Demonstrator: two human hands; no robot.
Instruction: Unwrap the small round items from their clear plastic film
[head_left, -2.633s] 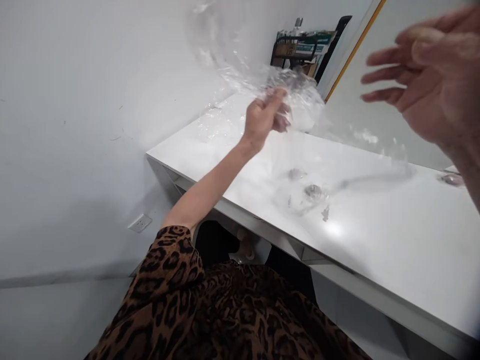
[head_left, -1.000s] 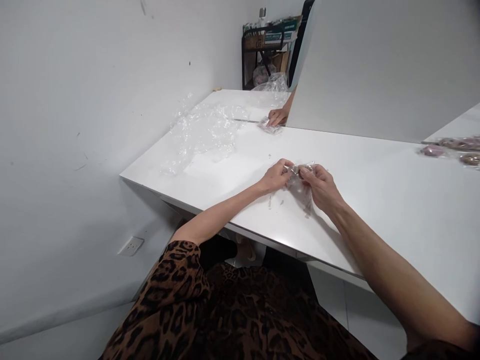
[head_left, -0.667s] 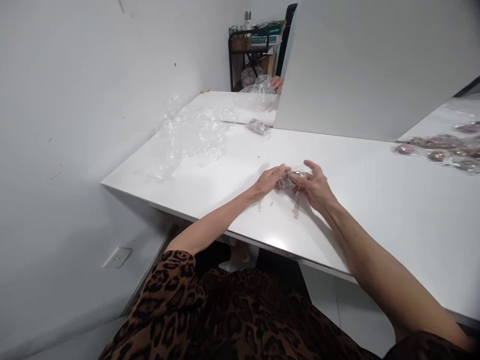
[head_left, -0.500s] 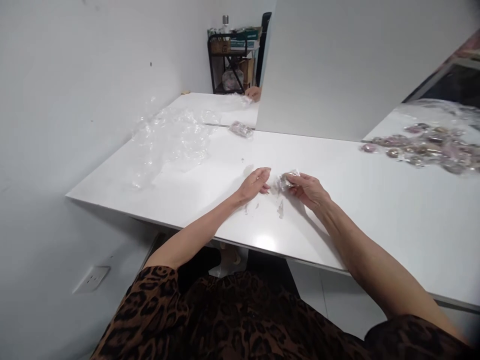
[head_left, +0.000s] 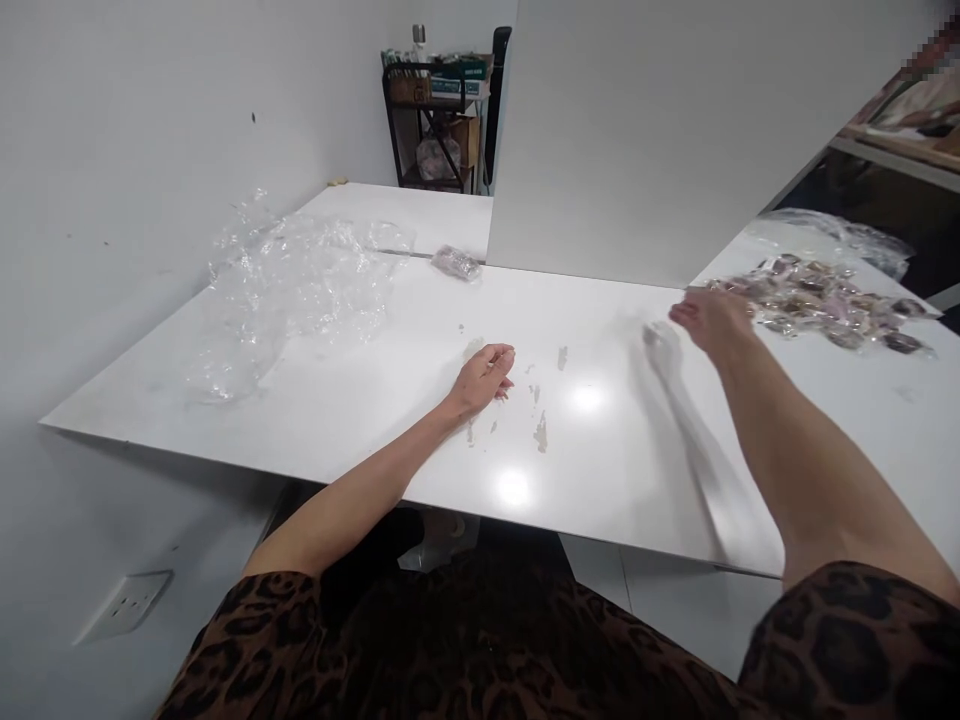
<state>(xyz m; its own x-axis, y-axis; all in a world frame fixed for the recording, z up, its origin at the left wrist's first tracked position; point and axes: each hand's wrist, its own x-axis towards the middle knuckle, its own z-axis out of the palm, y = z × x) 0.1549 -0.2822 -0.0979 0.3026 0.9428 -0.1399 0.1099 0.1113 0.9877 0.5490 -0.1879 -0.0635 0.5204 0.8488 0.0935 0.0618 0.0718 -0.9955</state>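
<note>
My left hand [head_left: 484, 380] rests on the white table [head_left: 360, 400] with its fingers curled in and the thumb against them; whether anything is inside is hidden. My right hand [head_left: 712, 318] is raised over the right part of the table, at the near left edge of a pile of small clear-wrapped pieces [head_left: 840, 300], pink and brownish. Motion blurs its fingers, so I cannot make out what they hold. Several greyish worn patches [head_left: 541, 432] mark the tabletop beside my left hand.
Crumpled clear plastic film [head_left: 307, 280] covers the table's left part. One wrapped pinkish packet [head_left: 456, 263] lies near the back edge. A grey upright panel [head_left: 600, 140] stands behind the table. A black shelf rack [head_left: 394, 120] stands farther back; a wall [head_left: 112, 250] borders the left.
My right hand has moved right and away from me, from beside my left hand to the pile. The wrapped piece it held is no longer discernible. My left hand stays curled on the table.
</note>
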